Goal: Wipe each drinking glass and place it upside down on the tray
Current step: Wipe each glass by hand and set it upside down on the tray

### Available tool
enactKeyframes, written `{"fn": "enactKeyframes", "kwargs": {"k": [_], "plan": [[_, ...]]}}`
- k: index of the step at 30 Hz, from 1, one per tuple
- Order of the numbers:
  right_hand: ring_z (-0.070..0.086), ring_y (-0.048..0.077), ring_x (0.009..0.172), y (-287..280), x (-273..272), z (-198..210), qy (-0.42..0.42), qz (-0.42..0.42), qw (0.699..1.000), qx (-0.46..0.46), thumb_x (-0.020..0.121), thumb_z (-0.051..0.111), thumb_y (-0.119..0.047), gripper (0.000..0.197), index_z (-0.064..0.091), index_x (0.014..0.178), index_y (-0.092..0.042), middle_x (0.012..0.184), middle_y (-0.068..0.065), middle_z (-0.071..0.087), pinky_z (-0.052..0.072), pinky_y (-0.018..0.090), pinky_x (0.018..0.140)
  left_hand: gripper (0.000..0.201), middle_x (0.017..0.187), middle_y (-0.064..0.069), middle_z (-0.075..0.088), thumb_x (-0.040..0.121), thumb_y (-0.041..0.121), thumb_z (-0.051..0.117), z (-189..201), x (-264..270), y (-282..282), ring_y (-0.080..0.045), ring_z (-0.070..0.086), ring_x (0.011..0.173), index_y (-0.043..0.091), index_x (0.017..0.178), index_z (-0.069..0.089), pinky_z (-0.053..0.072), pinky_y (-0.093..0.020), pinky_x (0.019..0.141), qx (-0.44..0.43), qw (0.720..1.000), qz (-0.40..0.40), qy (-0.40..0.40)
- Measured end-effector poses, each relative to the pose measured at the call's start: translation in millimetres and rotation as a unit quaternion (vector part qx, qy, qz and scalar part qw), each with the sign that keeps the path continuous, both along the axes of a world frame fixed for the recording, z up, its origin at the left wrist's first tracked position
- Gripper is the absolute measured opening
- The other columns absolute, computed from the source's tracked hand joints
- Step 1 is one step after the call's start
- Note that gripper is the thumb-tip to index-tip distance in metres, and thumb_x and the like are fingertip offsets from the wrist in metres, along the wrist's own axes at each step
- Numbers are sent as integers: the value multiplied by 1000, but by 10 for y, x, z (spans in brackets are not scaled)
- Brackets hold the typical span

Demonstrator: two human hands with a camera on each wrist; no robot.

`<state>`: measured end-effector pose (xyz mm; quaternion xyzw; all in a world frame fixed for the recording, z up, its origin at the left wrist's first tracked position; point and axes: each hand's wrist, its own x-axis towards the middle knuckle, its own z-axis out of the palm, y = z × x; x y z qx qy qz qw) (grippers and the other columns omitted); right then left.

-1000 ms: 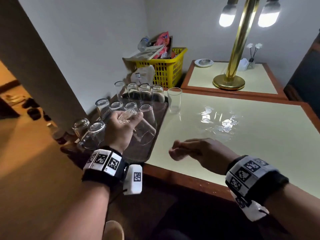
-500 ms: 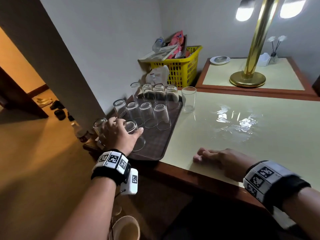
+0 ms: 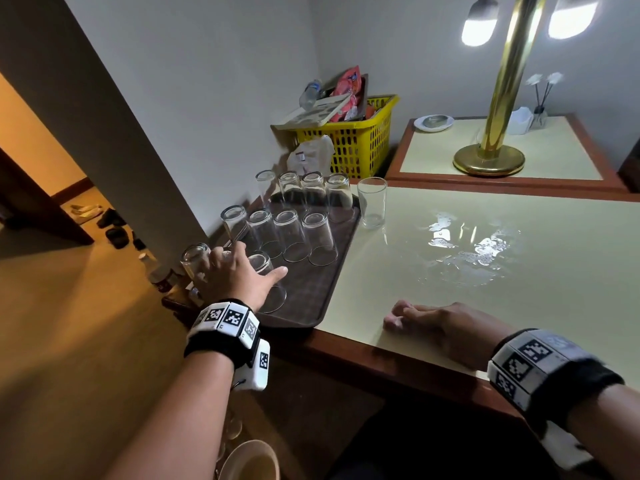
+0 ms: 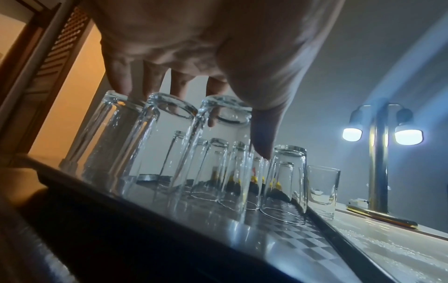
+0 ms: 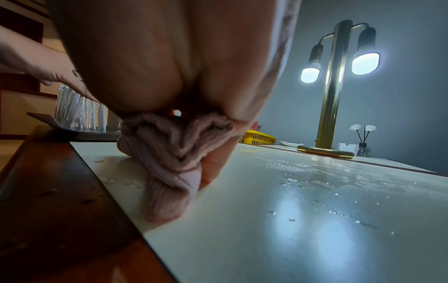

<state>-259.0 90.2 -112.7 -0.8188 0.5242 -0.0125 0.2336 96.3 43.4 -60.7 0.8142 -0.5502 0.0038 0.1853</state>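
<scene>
Clear tapered drinking glasses stand upside down in rows on a dark brown tray [image 3: 332,271] w/ a faint checker texture, at the table's left edge. One more glass [image 3: 372,202] stands upright on the table [image 3: 519,306], just right of the tray's far corner.

Left hand [image 3: 235,275] hovers palm-down over the tray's near-left end, fingers [image 4: 121,80] spread and fairly straight, tips touching the upturned bases of the near-row glasses [image 4: 169,145]; thumb stretched out toward the right. Nothing gripped as far as the wrist view shows.

Right hand [image 3: 440,323] rests on the table near its front edge, fingers curled tight round a bunched pinkish ribbed cloth [image 5: 169,157]; a fold of it pokes out below the fist and touches the tabletop.

Tabletop is smooth, glossy pale cream w/ a reddish wood border; wet patches and droplets glint in the middle. Far right, a second matching table [image 3: 450,157] carries a brass lamp [image 3: 491,154] w/ two lit bulbs, a small white dish [image 3: 433,122] and a reed diffuser [image 3: 539,109]. A yellow plastic basket [image 3: 356,140] full of packets sits against the grey wall; at left an opening onto a warm-lit floor.
</scene>
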Motion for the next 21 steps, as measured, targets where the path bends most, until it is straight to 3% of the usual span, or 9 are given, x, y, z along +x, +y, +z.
{"fn": "enactKeyframes", "kwargs": {"k": [2, 3, 5, 7, 10, 11, 14, 17, 21], "plan": [[57, 5, 119, -26, -10, 59, 3, -21, 1000, 22, 98, 48, -2, 60, 55, 139, -46, 138, -25, 56, 45, 21, 101, 83, 143, -11, 45, 74, 82, 62, 173, -213, 42, -34, 30, 138, 25, 133, 52, 27, -53, 113, -26, 999, -24, -39], [64, 9, 108, -12, -12, 125, 5, -38, 998, 40, 98, 48, -2, 61, 55, 140, -46, 138, -18, 60, 52, 20, 90, 75, 139, -11, 50, 79, 78, 60, 280, -365, 54, -34, 37, 133, 23, 130, 55, 32, -51, 109, -55, 996, -56, -33], [61, 10, 56, -39, -59, 171, -9, -55, 998, 36, 103, 51, -8, 48, 62, 134, -43, 125, -7, 67, 48, 20, 50, 58, 119, -9, 64, 86, 69, 60, 479, -708, 35, -32, 56, 114, 21, 118, 61, 47, -45, 96, -100, 985, -138, 27], [43, 9, 35, -23, -223, 198, -44, -60, 997, 24, 105, 54, -18, 32, 72, 123, -36, 118, 0, 67, 33, 21, 44, 44, 98, 0, 67, 90, 61, 63, 611, -1041, -51, -24, 64, 94, 20, 108, 62, 53, -39, 85, -83, 967, -201, 131], [65, -12, 77, 68, -559, 318, -139, -211, 966, 51, 105, 51, -11, 29, 71, 125, -11, 122, 1, 66, 31, 28, 52, 39, 89, 3, 67, 88, 58, 66, 556, -1492, -342, -20, 65, 87, 20, 97, 62, 55, -40, 87, -26, 936, -253, 243], [61, -19, 88, 132, -638, 385, -206, -280, 936, 65, 103, 49, -1, 31, 67, 129, -2, 125, 1, 62, 38, 16, 58, 44, 92, 0, 68, 82, 64, 65, 498, -1631, -455, -22, 65, 90, 22, 96, 62, 54, -42, 90, -7, 932, -255, 258], [63, -8, 103, 264, -1008, 414, -273, -397, 874, 71, 99, 44, 13, 47, 68, 128, -14, 122, -5, 69, 41, 1, 78, 59, 110, -5, 69, 69, 76, 61, 300, -1963, -774, -27, 63, 103, 26, 100, 61, 50, -46, 99, 46, 927, -224, 299], [55, 16, 133, 318, -1426, 392, -150, -422, 893, 45, 95, 45, 13, 57, 61, 138, -21, 138, 2, 63, 34, 18, 111, 70, 131, -11, 62, 78, 63, 68, 123, -2123, -1062, -33, 59, 117, 15, 128, 57, 45, -49, 106, 72, 928, -176, 319], [37, 26, 147, 350, -1638, 367, 1, -355, 932, 73, 98, 44, 5, 62, 40, 154, -21, 161, 2, 37, 25, 26, 117, 94, 153, -17, 47, 83, 56, 71, -58, -2139, -1371, -37, 48, 136, 3, 151, 37, 37, -46, 114, 86, 946, -112, 291]]}}
